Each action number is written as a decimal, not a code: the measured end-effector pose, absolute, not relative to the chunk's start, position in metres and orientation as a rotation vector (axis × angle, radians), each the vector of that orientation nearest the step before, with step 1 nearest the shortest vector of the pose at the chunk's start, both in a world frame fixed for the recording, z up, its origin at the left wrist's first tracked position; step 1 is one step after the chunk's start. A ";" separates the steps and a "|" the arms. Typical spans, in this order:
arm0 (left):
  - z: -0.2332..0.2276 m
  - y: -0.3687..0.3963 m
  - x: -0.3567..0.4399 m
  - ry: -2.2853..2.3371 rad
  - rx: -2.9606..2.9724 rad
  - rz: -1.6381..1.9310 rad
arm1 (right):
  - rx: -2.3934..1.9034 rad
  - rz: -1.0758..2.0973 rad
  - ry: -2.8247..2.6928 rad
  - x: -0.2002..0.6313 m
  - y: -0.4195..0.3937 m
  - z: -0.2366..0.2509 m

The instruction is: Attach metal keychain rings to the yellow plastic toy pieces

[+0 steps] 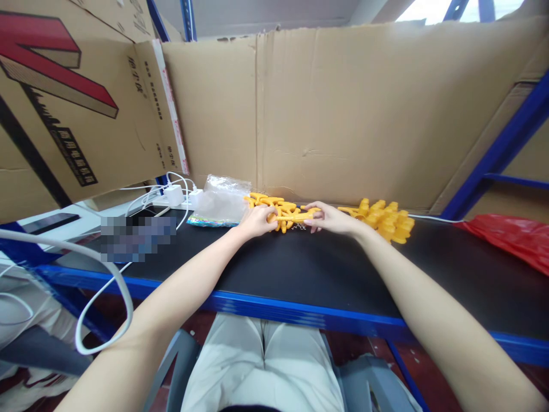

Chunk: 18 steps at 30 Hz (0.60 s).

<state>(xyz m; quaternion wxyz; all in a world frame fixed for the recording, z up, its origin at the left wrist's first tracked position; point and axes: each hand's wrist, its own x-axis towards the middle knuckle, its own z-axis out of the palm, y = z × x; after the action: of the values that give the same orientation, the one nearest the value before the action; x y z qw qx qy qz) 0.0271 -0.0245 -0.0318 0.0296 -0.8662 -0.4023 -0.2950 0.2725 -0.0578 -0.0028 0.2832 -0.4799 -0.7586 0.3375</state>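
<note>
Between my two hands is a long yellow plastic piece (295,217), lying roughly level above the black tabletop. My left hand (257,221) is closed on its left end. The fingers of my right hand (326,218) pinch its right end. Behind and under it lies a loose pile of yellow plastic pieces (268,200), partly hidden by my hands. Some small silvery bits (299,226) sit just below the held piece, too small to name. To the right of my right hand stands a cluster of stacked yellow cup-like pieces (386,220).
A clear plastic bag (223,200) lies left of the pile. White chargers and cables (174,194) crowd the left, one cable looping over my left forearm. A red plastic bag (510,237) lies at right. Cardboard (343,114) walls the back; a blue rail (300,312) edges the front.
</note>
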 end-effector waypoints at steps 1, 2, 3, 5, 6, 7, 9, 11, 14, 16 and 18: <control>-0.032 -0.024 0.027 -1.238 -2.672 -0.906 | -1.267 0.952 -2.031 0.274 -0.057 -0.003; -0.032 -0.024 0.027 -1.238 -2.673 -0.905 | -1.250 0.991 -2.023 0.276 -0.056 -0.003; -0.032 -0.024 0.027 -1.241 -2.673 -0.907 | -1.234 1.019 -2.011 0.278 -0.056 -0.004; -0.032 -0.023 0.026 -1.249 -2.666 -0.918 | -1.219 1.032 -1.991 0.279 -0.055 -0.004; -0.032 -0.023 0.026 -1.251 -2.662 -0.926 | -1.217 1.027 -1.989 0.278 -0.055 -0.004; -0.031 -0.022 0.025 -1.253 -2.658 -0.933 | -1.216 1.016 -1.991 0.278 -0.055 -0.004; -0.031 -0.022 0.024 -1.252 -2.652 -0.943 | -1.223 0.982 -2.000 0.276 -0.056 -0.004; -0.031 -0.022 0.024 -1.255 -2.651 -0.947 | -1.238 0.935 -2.001 0.273 -0.056 -0.003; -0.031 -0.023 0.024 -1.264 -2.644 -0.947 | -1.266 0.881 -1.990 0.271 -0.054 -0.004; -0.031 -0.023 0.025 -1.278 -2.640 -0.937 | -1.275 0.886 -1.980 0.272 -0.053 -0.006; -0.030 -0.024 0.026 -1.301 -2.635 -0.927 | -1.268 0.929 -1.967 0.274 -0.052 -0.007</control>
<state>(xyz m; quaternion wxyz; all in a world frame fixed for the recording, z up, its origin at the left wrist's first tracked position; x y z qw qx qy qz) 0.0264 -0.0237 -0.0301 0.0301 -0.8546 -0.4221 -0.3008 0.2737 -0.0521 -0.0067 0.3066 -0.4794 -0.7436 0.3510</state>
